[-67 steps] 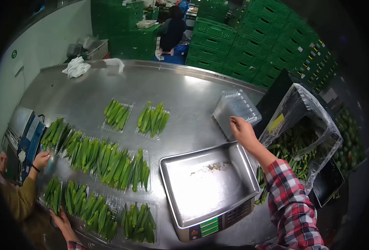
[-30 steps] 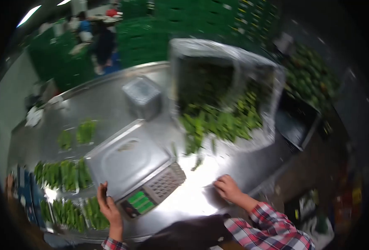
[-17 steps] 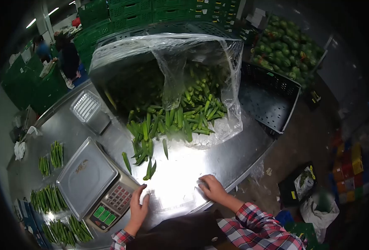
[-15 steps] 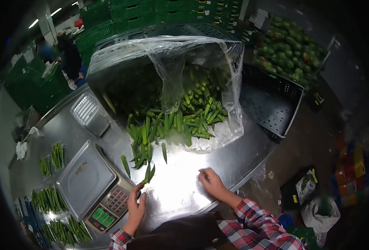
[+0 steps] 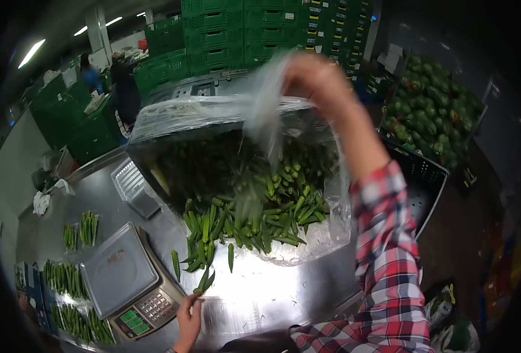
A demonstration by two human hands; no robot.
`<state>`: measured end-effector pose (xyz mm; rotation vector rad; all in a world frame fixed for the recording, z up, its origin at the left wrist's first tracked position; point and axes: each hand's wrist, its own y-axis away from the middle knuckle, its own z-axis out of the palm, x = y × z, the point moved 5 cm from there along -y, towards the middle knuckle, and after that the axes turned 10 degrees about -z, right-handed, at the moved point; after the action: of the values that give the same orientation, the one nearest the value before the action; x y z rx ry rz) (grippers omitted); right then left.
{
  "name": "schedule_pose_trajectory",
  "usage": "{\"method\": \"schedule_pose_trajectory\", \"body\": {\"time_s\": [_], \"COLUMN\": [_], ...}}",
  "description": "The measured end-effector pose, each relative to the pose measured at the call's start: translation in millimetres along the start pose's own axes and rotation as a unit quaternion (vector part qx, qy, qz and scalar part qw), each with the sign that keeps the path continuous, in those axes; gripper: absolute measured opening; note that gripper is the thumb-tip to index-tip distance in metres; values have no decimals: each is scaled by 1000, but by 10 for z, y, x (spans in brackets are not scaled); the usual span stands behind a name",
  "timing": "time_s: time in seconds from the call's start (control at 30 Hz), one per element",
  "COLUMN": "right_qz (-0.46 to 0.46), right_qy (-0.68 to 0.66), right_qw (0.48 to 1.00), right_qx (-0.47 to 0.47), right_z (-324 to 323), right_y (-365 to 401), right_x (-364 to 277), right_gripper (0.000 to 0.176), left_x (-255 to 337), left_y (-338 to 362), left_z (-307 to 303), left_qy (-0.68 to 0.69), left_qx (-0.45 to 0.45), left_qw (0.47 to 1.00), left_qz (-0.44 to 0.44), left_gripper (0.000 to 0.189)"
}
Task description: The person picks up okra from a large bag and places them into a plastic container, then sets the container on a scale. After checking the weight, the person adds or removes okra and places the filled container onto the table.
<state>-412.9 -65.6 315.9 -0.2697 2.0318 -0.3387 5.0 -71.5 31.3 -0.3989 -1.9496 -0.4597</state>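
Observation:
In the head view my left hand (image 5: 188, 320) pinches a couple of okra pods (image 5: 204, 283) by their stem ends, low over the steel table. My right hand (image 5: 316, 76) is raised at the top edge of a tipped crate, blurred by motion, with its fingers closed on the clear plastic liner (image 5: 265, 115). Out of the crate's mouth spills a heap of okra (image 5: 260, 217), and a few loose pods lie in front. Below them a clear plastic tray (image 5: 231, 312) rests on the table, close to my left hand.
At left stands a weighing scale (image 5: 119, 265) beside packed okra trays (image 5: 66, 279). Stacked clear trays (image 5: 135, 185) sit behind it. A black crate (image 5: 416, 176) and a bin of green produce (image 5: 431, 106) are at right. Green crates (image 5: 213, 35) and people fill the back.
My right hand has gone from the table front up to the crate's top and taken hold of the plastic liner, lifting it. My left hand still holds the okra. The view has tilted upward.

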Motion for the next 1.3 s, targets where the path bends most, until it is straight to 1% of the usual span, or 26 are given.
{"method": "schedule_pose_trajectory", "body": {"time_s": [0.03, 0.1, 0.13, 0.17, 0.2, 0.23, 0.27, 0.3, 0.33, 0.4, 0.47, 0.53, 0.57, 0.6, 0.63, 0.73, 0.8, 0.93, 1.07, 1.1, 1.13, 1.17, 1.2, 1.23, 1.27, 1.3], "right_qz": [-39, -111, -88, 1, -9, 111, 199, 131, 134, 113, 135, 152, 179, 203, 170, 97, 177, 131, 203, 195, 126, 164, 236, 135, 35, 211], "right_qy": [-38, -91, -71, 81, -102, 144, 388, 112, 133, 17, 224, 280, 285, 290, 262, 144, 46, -61, 52, 74, 61, 121, 125, 147, 167, 213], "right_qw": [986, 868, 833, 833, 869, 905, 862, 936, 932, 918, 829, 778, 781, 785, 792, 831, 829, 820, 823, 815, 802, 777, 753, 769, 781, 762], "right_qx": [158, 475, 542, 548, 484, 385, 258, 307, 309, 380, 494, 541, 526, 508, 525, 528, 529, 554, 528, 541, 581, 596, 601, 607, 601, 574], "right_z": [-712, -1985, -2271, -2309, -1864, -1853, -1701, -1194, -1088, -789, -947, -920, -995, -1120, -1186, -1242, -1236, -1164, -1201, -1154, -1094, -931, -853, -837, -827, -975], "right_y": [31, 465, 733, 1009, 1183, 1356, 1467, 1566, 1737, 1753, 1841, 1716, 1713, 1731, 1742, 1737, 1756, 1716, 1802, 1827, 1882, 2024, 2142, 2040, 1965, 2000], "right_x": [-73, 50, 284, 478, 983, 1050, 950, 1032, 1391, 1631, 1967, 1726, 1835, 1986, 2128, 2411, 2704, 2762, 2830, 2786, 2756, 2526, 2408, 2317, 2195, 2429], "right_gripper": [26, 27, 27, 33, 23, 18, 31, 53, 70, 76, 67, 58, 54, 51, 50, 49, 51, 55, 55, 48, 42, 41, 41, 45, 50, 51], "left_x": [73, 338, 520, 656, 702, 714, 701, 815, 927, 851, 984, 1079, 1140, 1255, 1269, 1308, 1343, 1220, 912, 1207, 1172, 1032, 1004, 1094, 1059, 1077], "left_y": [-78, -271, -386, -541, -751, -1009, -1296, -1565, -1820, -2504, -2950, -3224, -3305, -3211, -3212, -3118, -3017, -3143, -3346, -3050, -2969, -2886, -2705, -2626, -2655, -2736], "left_z": [-56, -159, -229, -316, -422, -520, -636, -711, -787, -886, -891, -783, -729, -668, -616, -549, -491, -456, -525, -469, -506, -537, -523, -492, -580, -577], "left_qy": [-20, -27, -56, -78, -41, 0, 25, 1, -22, -21, -102, -54, -28, -29, 32, 36, 63, 109, 26, 88, 40, 65, 101, 110, 73, 117], "left_qx": [12, 24, 47, 51, 66, 83, 89, 108, 129, 183, 231, 173, 144, 192, 215, 302, 321, 315, 314, 282, 285, 320, 331, 415, 388, 357], "left_qw": [999, 997, 992, 989, 989, 988, 987, 985, 981, 968, 952, 974, 982, 977, 967, 940, 938, 940, 936, 953, 957, 945, 937, 867, 886, 925], "left_qz": [38, 61, 99, 119, 124, 131, 128, 136, 143, 172, 172, 136, 120, 89, 134, 153, 115, 72, 156, 70, -38, 24, -35, 252, 243, 51], "left_gripper": [20, 21, 21, 24, 27, 31, 41, 45, 49, 57, 57, 50, 47, 37, 33, 33, 35, 37, 40, 38, 35, 33, 32, 34, 35, 37]}}
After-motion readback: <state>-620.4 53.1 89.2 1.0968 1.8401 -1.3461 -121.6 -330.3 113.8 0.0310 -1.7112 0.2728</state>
